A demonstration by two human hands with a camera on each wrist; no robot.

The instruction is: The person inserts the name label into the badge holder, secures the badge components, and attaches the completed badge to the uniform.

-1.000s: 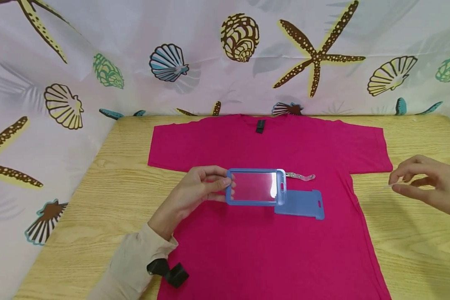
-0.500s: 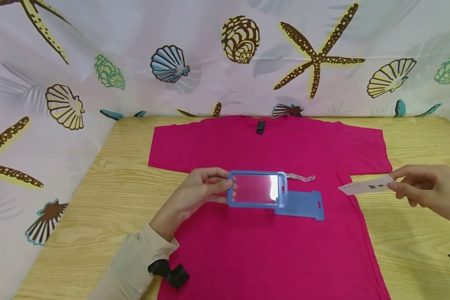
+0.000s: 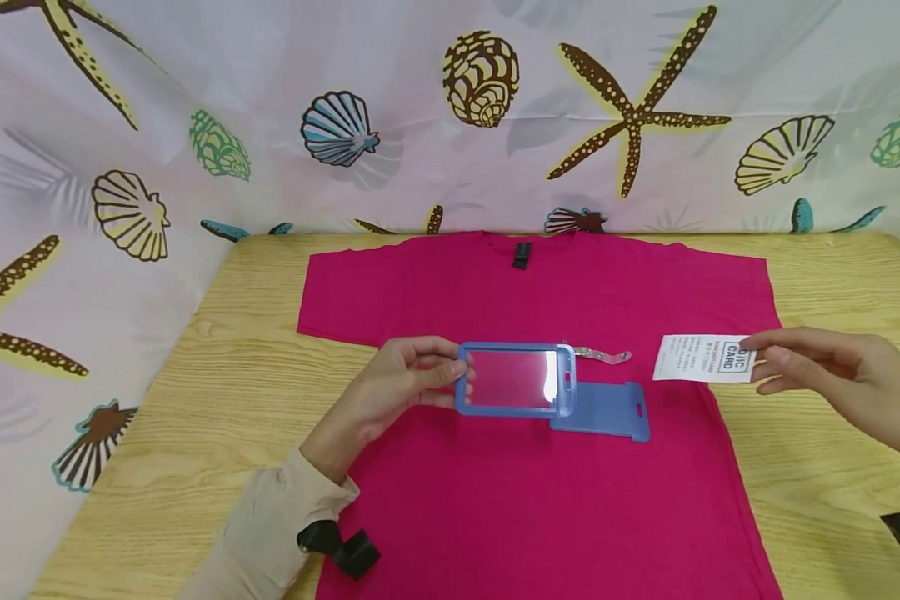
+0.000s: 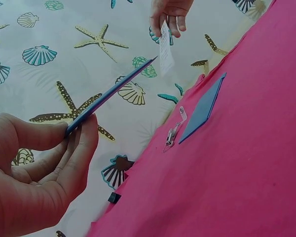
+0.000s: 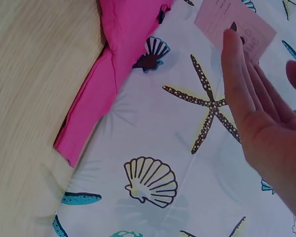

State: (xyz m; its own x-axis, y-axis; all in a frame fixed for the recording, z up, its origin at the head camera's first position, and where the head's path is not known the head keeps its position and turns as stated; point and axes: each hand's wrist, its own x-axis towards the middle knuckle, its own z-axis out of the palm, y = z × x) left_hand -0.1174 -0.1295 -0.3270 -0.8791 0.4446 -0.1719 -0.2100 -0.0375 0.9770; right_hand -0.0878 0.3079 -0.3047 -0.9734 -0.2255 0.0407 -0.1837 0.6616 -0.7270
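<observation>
My left hand pinches the left end of a blue card holder with a clear window, raised over the shirt. In the left wrist view this holder appears edge-on between thumb and fingers. A white paper card printed "ID/IC CARD" is pinched by its right end in my right hand, to the right of the holder. The right wrist view catches the card's other face, pinkish with dark print. On the shirt lies a flat blue cover, partly hidden by the holder, and behind it a strap with a metal clip.
A magenta T-shirt is spread over the wooden table, with a black neck label. Behind and at the left hangs a white cloth printed with shells and starfish.
My right hand has moved left with the card, which has turned from edge-on to show its printed "ID/IC CARD" face. The left hand and holder have barely shifted.
</observation>
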